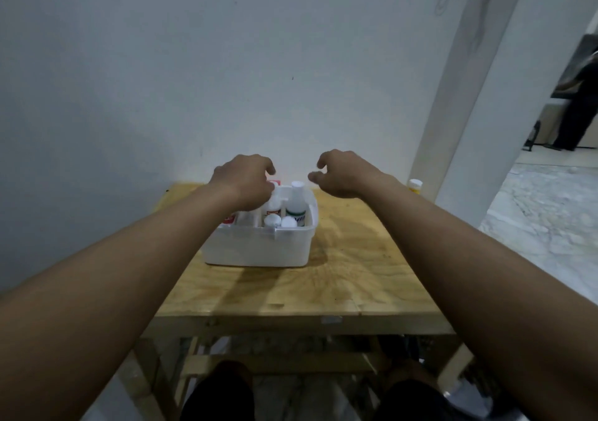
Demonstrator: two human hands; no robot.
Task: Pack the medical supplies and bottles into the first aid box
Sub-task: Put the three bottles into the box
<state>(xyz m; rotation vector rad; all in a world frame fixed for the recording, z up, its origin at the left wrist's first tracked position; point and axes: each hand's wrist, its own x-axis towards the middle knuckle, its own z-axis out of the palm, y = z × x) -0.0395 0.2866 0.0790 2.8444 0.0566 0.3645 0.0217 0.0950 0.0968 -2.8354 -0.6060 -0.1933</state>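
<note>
On the pale plywood tabletop (356, 259), toward its far edge by the white wall, sits the white plastic first aid box (259, 246), open at the top with no lid in view. Several bottles stand upright inside it: a tall white bottle with a white cap and a green-printed label (296, 205) at the right rear, a white bottle with a red-and-orange label (273, 207) just left of it, and two low round white caps (281, 221) in front, whose bottles are hidden below the box's near wall. The label print is too blurred to read. At the box's left end a bit of red-and-white packaging (229, 219) shows under the wrist, and another red scrap peeks out behind the knuckles; what either belongs to cannot be told.

The left hand (247, 182) hangs over the left half of the box, back of the hand toward the camera, fingers curled downward. It covers the contents beneath it, and whether the fingers pinch anything or merely rest on a bottle cannot be told. The right hand (343, 173) hovers above the tabletop just right of and behind the box, fingers loosely bent and apart, holding nothing visible.

Well apart, at the right rear corner of the tabletop, a small yellow bottle with a white cap (415, 186) stands partly cut off by the right forearm.
</note>
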